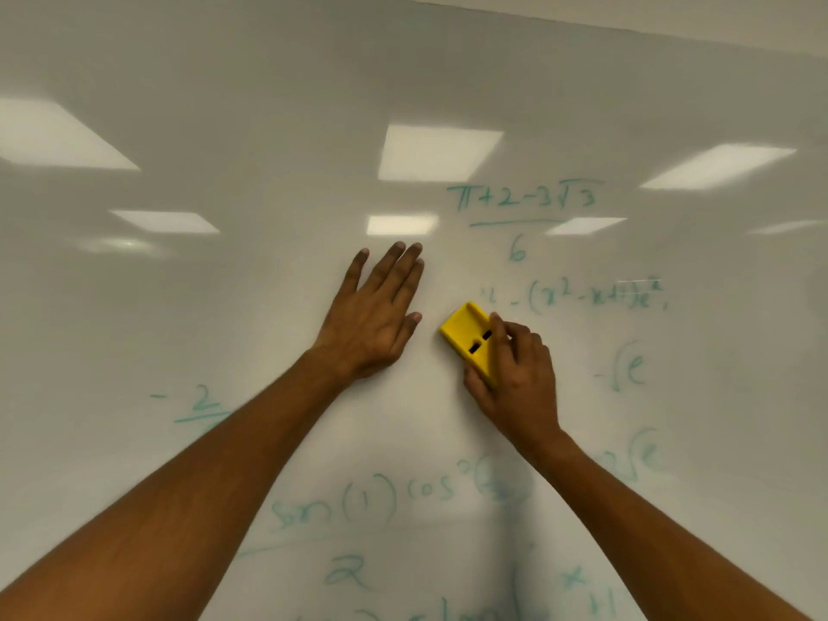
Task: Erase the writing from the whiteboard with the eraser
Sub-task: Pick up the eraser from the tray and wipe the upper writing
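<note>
The whiteboard carries teal maths writing; a flat left hand and a yellow eraser rest against it.

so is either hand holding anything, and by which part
The right hand grips the yellow eraser at its lower end, forefinger along its side. The left hand holds nothing, lying flat on the whiteboard.

Ceiling strip above; light reflections.
</note>
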